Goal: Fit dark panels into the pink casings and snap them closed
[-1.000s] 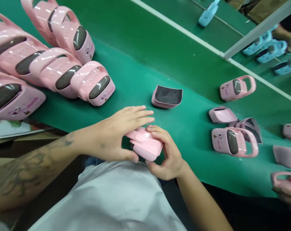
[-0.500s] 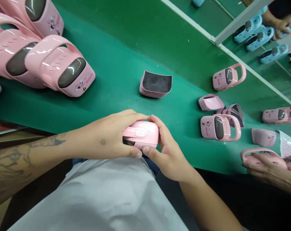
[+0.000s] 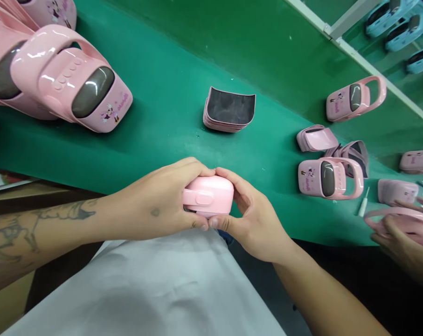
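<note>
A pink plastic housing [image 3: 216, 193] with a handle strap is held close to my body, above the front edge of the green table [image 3: 155, 140]. My left hand [image 3: 165, 198] wraps round its left end and covers most of that side. On the right end, the fingers and thumb of my right hand [image 3: 248, 217] close round it, the two thumbs nearly meeting at the bottom. Beyond my hands lies a stack of curved pink panels [image 3: 229, 109] with dark inner faces. The housing's underside is hidden.
Several printed pink housings with handles [image 3: 74, 79] are heaped at left. At right stand more pink housings [image 3: 330, 177], curved pink pieces [image 3: 316, 138] and a thin white tool [image 3: 364, 203]. A co-worker's hand [image 3: 407, 247] holds a pink housing there. Blue housings [image 3: 393, 16] lie beyond a rail [image 3: 368, 49].
The camera view has shifted slightly. In my hands the pink housing has tilted a little, so less of its dark window shows. The co-worker's housing has turned.
</note>
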The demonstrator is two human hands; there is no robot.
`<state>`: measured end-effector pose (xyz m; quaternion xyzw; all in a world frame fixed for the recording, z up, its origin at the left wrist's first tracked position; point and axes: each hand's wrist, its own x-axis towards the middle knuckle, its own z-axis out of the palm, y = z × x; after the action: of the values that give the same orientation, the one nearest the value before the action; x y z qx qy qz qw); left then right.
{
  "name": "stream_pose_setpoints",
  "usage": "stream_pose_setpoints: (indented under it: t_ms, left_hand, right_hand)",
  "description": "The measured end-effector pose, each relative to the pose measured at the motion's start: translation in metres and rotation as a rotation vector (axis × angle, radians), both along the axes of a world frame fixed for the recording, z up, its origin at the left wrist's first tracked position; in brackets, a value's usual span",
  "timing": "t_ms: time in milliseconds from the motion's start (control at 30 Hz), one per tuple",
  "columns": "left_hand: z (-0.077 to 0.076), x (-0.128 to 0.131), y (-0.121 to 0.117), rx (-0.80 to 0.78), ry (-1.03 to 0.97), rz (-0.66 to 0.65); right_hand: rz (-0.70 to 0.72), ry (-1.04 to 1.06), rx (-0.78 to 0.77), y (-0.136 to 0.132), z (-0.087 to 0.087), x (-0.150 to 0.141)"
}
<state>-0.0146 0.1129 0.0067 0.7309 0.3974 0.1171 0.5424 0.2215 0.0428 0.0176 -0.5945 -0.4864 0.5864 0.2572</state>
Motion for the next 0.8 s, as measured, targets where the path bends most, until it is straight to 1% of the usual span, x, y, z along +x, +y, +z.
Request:
stream_pose_setpoints:
  t_ms: [167, 367, 467, 533, 633, 700, 767, 800]
  left_hand:
    - [0.008, 0.004, 0.002, -0.015, 0.015, -0.003]
    - [0.006, 0.005, -0.001, -0.001, -0.049, 0.035]
    - [0.005, 0.006, -0.001, 0.015, -0.070, 0.022]
    - [0.004, 0.005, 0.000, 0.017, -0.080, 0.008]
    - [0.005, 0.001, 0.004, 0.020, -0.040, 0.005]
    - [0.008, -0.001, 0.006, 0.037, 0.043, 0.017]
    - [0.013, -0.002, 0.006, 0.108, 0.143, 0.020]
    - [0.016, -0.002, 0.005, 0.156, 0.185, -0.002]
  right_hand:
    - [0.025, 0.014, 0.087, 0.000, 0.005, -0.002]
    - [0.053, 0.044, 0.207, 0.003, -0.001, -0.004]
    - [0.076, 0.025, 0.270, 0.003, -0.002, -0.001]
    - [0.124, 0.009, 0.252, 0.004, -0.002, 0.003]
    - [0.166, 0.029, 0.161, 0.002, -0.007, 0.009]
    - [0.124, 0.091, 0.125, -0.001, -0.013, 0.011]
    - [0.080, 0.156, 0.113, -0.006, -0.020, 0.009]
    - [0.065, 0.176, 0.115, -0.008, -0.023, 0.007]
